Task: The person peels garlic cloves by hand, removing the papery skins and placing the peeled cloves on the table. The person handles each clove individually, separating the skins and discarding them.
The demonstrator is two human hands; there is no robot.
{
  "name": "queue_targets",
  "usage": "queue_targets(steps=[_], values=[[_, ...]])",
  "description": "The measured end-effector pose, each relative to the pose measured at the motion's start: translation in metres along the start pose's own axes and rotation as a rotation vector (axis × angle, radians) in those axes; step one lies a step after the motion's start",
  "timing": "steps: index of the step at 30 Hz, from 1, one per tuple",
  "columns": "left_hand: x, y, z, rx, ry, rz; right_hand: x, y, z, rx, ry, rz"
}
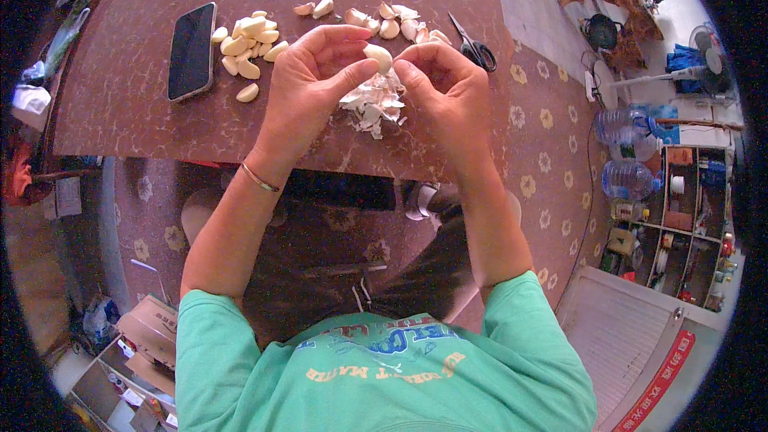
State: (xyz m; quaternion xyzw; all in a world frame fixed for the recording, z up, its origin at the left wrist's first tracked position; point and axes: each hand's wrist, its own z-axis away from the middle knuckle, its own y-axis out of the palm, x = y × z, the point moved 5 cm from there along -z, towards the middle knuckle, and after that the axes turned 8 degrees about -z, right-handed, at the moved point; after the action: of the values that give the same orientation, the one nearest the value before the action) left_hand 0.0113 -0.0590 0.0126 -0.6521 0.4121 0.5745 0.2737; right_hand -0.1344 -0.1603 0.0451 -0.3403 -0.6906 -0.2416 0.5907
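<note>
Between thumb and forefinger, my left hand [320, 64] pinches a pale garlic clove [378, 58] above the table. My right hand [442, 80] is closed in a pinch at the clove's right side; whether a scrap of skin is in its fingertips is too small to tell. Under the hands lies a heap of white garlic skins [373, 104]. To the left is a pile of peeled garlic cloves [247, 38], one lying a little apart. Beyond my hands, several unpeeled garlic cloves [390, 29] are scattered in a row.
A black phone [192, 52] lies left of the peeled pile. Black-handled scissors [474, 46] rest near the right edge of the brown marbled table [136, 112]. On the right stand large water bottles [628, 181] and a shelf [680, 216]; cardboard boxes [150, 328] sit at lower left.
</note>
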Motion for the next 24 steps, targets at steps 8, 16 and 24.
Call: queue_targets(steps=[8,16,24], values=[[-0.007,0.005,0.004,-0.066,0.105,-0.191,-0.005,0.001,-0.001,0.008,0.057,-0.019],[-0.005,0.0,0.0,-0.015,0.016,0.003,-0.015,-0.013,-0.007,-0.025,0.065,0.034],[0.003,0.0,0.0,0.114,-0.126,0.25,0.004,0.004,-0.004,0.114,-0.126,-0.091]])
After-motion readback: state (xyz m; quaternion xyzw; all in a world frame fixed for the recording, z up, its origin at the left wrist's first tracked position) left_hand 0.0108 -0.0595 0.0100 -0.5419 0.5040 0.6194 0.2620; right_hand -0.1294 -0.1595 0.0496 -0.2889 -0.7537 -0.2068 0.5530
